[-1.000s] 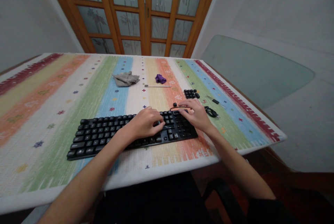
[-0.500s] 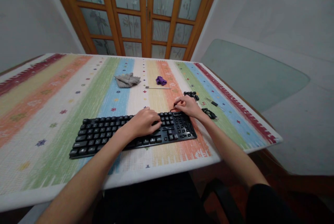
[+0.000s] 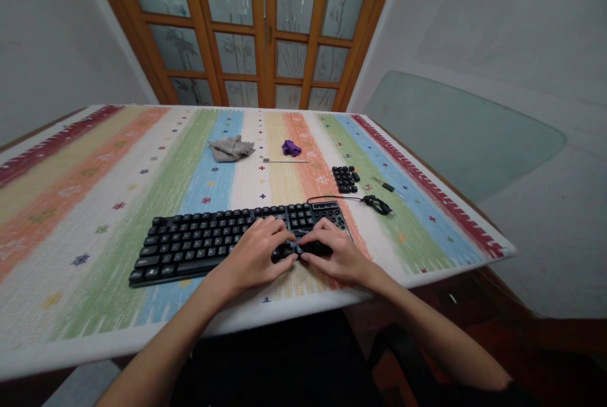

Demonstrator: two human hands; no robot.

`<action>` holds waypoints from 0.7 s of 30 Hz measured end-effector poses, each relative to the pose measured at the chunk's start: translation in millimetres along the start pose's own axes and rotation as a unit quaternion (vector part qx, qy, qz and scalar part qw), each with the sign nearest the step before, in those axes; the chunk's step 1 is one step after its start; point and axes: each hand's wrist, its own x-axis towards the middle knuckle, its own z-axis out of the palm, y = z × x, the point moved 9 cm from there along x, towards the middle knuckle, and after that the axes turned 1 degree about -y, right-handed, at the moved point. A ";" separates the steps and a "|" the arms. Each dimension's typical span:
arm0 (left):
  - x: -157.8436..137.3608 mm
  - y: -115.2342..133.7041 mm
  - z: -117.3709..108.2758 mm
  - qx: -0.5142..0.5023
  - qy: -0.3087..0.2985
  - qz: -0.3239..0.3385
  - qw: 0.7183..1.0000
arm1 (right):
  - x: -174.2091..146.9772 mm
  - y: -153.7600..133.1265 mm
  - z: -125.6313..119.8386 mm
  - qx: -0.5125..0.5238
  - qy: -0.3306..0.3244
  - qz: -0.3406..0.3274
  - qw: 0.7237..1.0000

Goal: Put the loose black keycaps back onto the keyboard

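Note:
A black keyboard [image 3: 199, 236] lies on the striped tablecloth, its right part lacking some keycaps. My left hand [image 3: 258, 252] rests over its lower edge, thumb and fingers curled in a pinch near the arrow keys. Close against it is my right hand [image 3: 339, 252], its thumb and index finger also drawn together at the same spot. The fingertips nearly meet; whatever small part sits between them is hidden. Loose black keycaps [image 3: 345, 179] stand in rows beyond the keyboard's right end. Below them lies a coiled black cable [image 3: 377, 205] leading to the keyboard.
A grey cloth [image 3: 231, 148] and a crumpled purple cloth [image 3: 291, 148] lie farther back. A thin rod [image 3: 287, 161] lies before them. Right of the keycaps is a small black-handled wire tool [image 3: 386, 186]. The table's front edge [image 3: 265, 315] runs close to my body.
My right hand has moved from the keyboard's top edge, near the cable, down to the front beside my left hand. My left hand has shifted slightly nearer the front edge.

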 end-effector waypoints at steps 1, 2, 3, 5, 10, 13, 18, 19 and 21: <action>-2.0 -0.6 3.3 -0.004 -0.001 -0.005 1.000 | -0.7 -0.7 2.2 -0.002 -0.002 -0.005 1.000; -3.4 -1.1 6.3 -0.007 -0.002 -0.008 1.000 | -1.0 -1.3 3.7 -0.004 -0.004 -0.010 1.000; -4.1 -1.6 9.1 -0.010 -0.003 -0.010 1.000 | -1.1 -2.3 4.6 -0.006 -0.004 -0.018 1.000; -4.4 -2.1 13.5 -0.014 -0.005 -0.010 1.000 | -1.0 -6.1 5.3 -0.007 -0.005 -0.042 0.999; -3.1 -4.0 18.8 -0.022 -0.006 -0.014 1.000 | 0.0 -11.6 3.8 -0.023 0.002 -0.071 0.997; -3.1 -4.8 19.6 -0.025 -0.005 -0.013 1.000 | 0.5 -12.1 3.9 -0.027 0.004 -0.079 0.996; -2.6 -5.2 18.7 -0.018 -0.003 -0.016 1.000 | 0.2 -13.3 2.7 -0.039 0.020 -0.095 0.994; -2.5 -5.1 18.7 -0.017 -0.003 -0.016 1.000 | 0.2 -13.5 3.0 -0.042 0.019 -0.094 0.994; -2.3 -4.5 18.7 -0.014 -0.003 -0.013 1.000 | -0.3 -14.9 3.9 -0.051 0.018 -0.093 0.994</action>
